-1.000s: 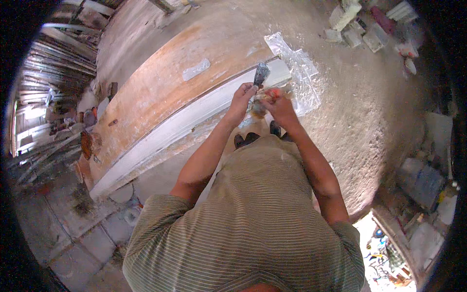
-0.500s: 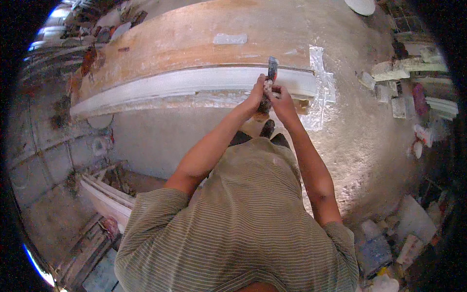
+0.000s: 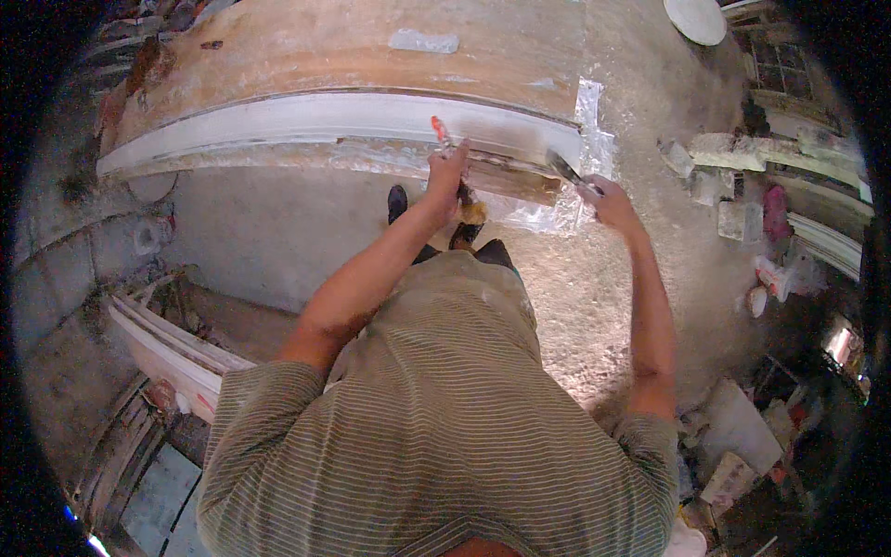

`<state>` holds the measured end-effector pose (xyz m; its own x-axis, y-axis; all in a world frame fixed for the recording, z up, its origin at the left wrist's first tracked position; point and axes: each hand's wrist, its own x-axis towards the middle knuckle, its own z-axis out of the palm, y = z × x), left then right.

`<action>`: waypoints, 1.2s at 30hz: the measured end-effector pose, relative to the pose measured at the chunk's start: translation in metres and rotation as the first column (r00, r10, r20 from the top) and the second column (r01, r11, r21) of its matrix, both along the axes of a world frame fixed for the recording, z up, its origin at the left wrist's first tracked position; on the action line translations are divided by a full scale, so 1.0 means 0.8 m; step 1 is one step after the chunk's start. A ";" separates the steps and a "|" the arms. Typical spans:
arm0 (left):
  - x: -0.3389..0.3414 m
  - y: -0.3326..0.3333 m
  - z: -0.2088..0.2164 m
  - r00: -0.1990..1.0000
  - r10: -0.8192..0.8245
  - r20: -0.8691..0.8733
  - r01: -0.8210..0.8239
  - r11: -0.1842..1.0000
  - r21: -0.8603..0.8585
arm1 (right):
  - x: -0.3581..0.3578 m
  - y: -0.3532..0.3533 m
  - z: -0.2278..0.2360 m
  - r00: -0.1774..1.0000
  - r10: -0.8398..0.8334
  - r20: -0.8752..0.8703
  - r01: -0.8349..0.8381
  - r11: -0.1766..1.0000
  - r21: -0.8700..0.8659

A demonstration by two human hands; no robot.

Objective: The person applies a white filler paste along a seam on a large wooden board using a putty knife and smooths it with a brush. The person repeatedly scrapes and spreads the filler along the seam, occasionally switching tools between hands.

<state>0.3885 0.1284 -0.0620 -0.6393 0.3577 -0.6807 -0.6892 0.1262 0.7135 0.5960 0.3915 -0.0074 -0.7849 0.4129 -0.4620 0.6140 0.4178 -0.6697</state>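
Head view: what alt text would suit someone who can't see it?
A person's right hand holds a flat tool at the right end of a long white strip beside a brown board; the left hand grips a red-tipped tool, possibly a brush.

Smooth moulding (image 3: 306, 121), scuffed wooden board (image 3: 316, 60), glossy sheet (image 3: 589, 100), rough floor (image 3: 580, 316)

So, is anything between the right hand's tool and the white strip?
Nothing visible: the dark tool in the right hand has its tip over the right end of the white strip; whether they touch is unclear.
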 end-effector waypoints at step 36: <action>-0.013 -0.050 -0.025 0.871 0.161 0.464 -0.288 0.933 0.216 | -0.031 0.039 0.024 0.549 0.802 0.236 -0.706 0.293 0.645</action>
<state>0.3781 0.0883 -0.0823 -0.3890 0.4499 -0.8039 -0.9206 -0.2228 0.3208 0.5712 0.4229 0.0118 -0.9291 -0.2678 -0.2550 -0.2579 0.9635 -0.0723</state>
